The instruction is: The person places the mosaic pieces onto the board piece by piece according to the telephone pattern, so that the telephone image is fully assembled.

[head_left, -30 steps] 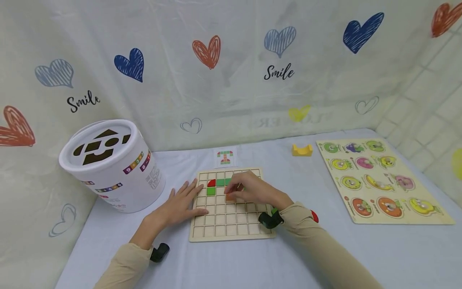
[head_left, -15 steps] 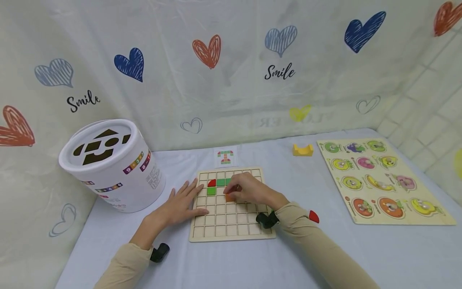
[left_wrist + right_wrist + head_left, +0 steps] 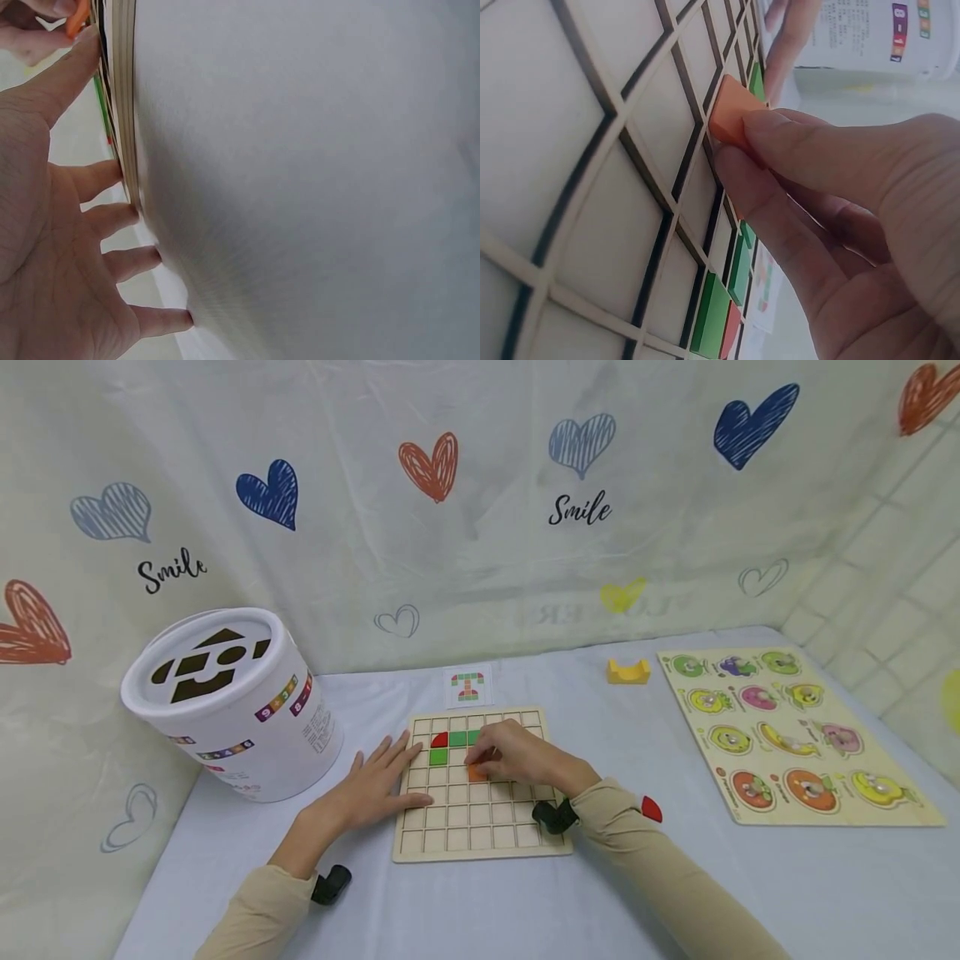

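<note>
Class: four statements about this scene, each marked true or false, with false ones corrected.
1. The right hand pinches an orange tile. True.
2. The left hand grips the white tub. False: it rests at the left edge of the wooden grid board.
3. In the head view, the fruit puzzle lies right of the wooden grid board. True.
4. The yellow block stands on the fruit puzzle. False: it stands on the tablecloth.

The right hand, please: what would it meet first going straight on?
Beyond the orange square tile it pinches, the right hand would probably meet the pale wooden grid board first; the tile may already touch it.
</note>
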Tool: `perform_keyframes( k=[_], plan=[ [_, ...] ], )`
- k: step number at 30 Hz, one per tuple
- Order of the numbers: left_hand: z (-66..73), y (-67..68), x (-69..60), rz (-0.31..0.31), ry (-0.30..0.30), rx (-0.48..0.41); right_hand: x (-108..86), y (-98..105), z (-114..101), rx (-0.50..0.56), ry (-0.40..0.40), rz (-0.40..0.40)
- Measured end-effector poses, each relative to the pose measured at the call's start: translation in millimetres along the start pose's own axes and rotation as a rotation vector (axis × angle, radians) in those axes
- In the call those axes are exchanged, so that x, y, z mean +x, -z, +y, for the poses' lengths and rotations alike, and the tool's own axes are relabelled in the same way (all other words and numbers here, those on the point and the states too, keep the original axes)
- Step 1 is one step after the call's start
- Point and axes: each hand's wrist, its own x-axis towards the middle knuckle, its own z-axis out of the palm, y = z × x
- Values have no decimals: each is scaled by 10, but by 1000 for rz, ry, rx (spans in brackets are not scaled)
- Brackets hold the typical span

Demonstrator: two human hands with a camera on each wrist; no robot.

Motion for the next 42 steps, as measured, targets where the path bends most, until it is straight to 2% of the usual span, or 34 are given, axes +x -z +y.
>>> perform_keyframes(
  k=[24, 31, 36, 42],
  plan=[
    [10, 2, 13, 2, 4, 2, 34, -9, -97, -165, 11, -46],
    [-5, -14, 19, -3, 2, 1, 50, -28, -116, -207, 53, -47],
    [-14, -18, 24, -4, 6, 11, 26, -42, -103, -181, 44, -32],
    [-19, -13, 25, -4, 9, 14, -43, -9, -117, -161, 45, -50]
  ],
)
